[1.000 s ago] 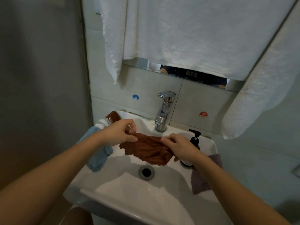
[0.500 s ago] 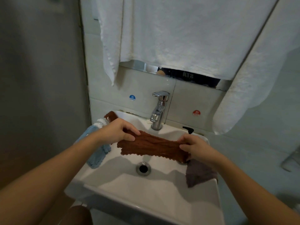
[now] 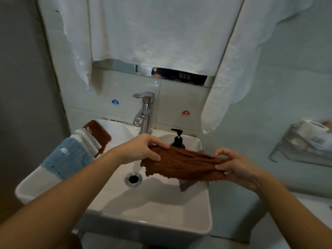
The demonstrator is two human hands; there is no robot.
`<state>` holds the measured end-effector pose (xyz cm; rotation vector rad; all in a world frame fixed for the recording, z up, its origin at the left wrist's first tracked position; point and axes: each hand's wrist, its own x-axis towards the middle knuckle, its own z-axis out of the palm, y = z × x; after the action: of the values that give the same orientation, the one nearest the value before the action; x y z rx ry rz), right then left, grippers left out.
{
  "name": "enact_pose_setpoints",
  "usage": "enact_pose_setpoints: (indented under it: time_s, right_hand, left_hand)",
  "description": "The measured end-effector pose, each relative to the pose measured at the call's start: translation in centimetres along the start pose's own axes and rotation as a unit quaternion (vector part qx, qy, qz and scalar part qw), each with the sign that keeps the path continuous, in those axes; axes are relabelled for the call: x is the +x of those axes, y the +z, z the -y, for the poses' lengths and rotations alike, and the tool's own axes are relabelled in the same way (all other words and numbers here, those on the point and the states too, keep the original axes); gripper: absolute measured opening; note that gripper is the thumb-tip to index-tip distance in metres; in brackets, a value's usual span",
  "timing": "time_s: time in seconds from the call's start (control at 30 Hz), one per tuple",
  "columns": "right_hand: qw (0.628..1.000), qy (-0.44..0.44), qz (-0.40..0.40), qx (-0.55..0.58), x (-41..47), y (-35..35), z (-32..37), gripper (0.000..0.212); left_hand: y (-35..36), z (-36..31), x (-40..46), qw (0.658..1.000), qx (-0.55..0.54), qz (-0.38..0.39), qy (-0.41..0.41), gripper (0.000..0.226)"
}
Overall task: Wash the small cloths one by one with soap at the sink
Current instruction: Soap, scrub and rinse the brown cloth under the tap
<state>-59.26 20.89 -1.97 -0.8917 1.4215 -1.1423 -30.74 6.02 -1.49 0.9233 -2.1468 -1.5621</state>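
**Brown cloth held stretched over sink, both hands**

Brown cloth (image 3: 181,163), ribbed, wavy-edged, held above the white sink (image 3: 143,209), spread sideways over the right half of the basin, just right of the drain (image 3: 133,179). Left hand (image 3: 142,150) grips the cloth's left end, fingers (image 3: 161,146) curled over the top edge, thumb underneath. Right hand (image 3: 235,167) pinches the right end, thumb and fingertips closed on bunched fabric, index finger arched above. Cloth hangs slightly between the two hands, lower edge loose.

Grey cloth (image 3: 186,186) lies on the sink's right rim, mostly hidden under the brown one, one corner dipping into the basin. Black soap pump bottle (image 3: 177,140) stands at the back right of the sink, just behind the brown cloth. Chrome tap (image 3: 143,112) at back centre; cannot see any water running.

On the left rim: blue cloth (image 3: 66,157) draped over the edge, white ribbed cloth (image 3: 89,141) next to it, second brown cloth (image 3: 98,131) further back, the three overlapping.

White towels (image 3: 152,33) hang above, covering most of a mirror (image 3: 179,76). Blue sticker (image 3: 115,102) and red sticker (image 3: 186,113) on the wall tiles either side of the tap. Glass shelf (image 3: 301,148) on the right wall carries blurred items, one looks like a paper roll.
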Motion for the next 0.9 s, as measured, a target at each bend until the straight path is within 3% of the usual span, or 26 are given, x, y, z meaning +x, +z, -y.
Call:
enact_pose_setpoints:
  time_s: [0.13,0.33,0.47,0.6,0.77,0.9]
  right_hand:
    - [0.998,0.007,-0.065,-0.018,-0.4,-2.6,-1.1,0.045]
    - [0.988,0.023,-0.154,0.014,1.0,-4.3,-3.9,0.043]
    - [0.984,0.052,-0.164,0.037,2.1,-4.2,-6.0,0.034]
    - [0.981,0.063,-0.165,0.077,2.4,-4.5,-7.0,0.021]
    - [0.977,0.007,-0.21,0.02,3.4,-4.6,-7.8,0.028]
    - [0.967,-0.012,-0.223,-0.124,4.7,-3.4,-9.9,0.032]
  left_hand:
    - [3.1,-0.2,2.1,0.999,-0.02,0.011,-0.027,0.043]
    - [7.8,1.1,5.6,0.997,0.067,-0.027,-0.024,0.052]
    - [9.2,2.5,6.8,0.992,0.109,-0.069,-0.012,0.053]
    - [9.9,3.5,7.1,0.99,0.131,-0.059,-0.011,0.053]
    - [10.7,4.4,7.3,0.983,0.175,-0.053,-0.003,0.052]
    - [12.1,5.1,7.4,0.977,0.21,-0.045,0.005,0.054]
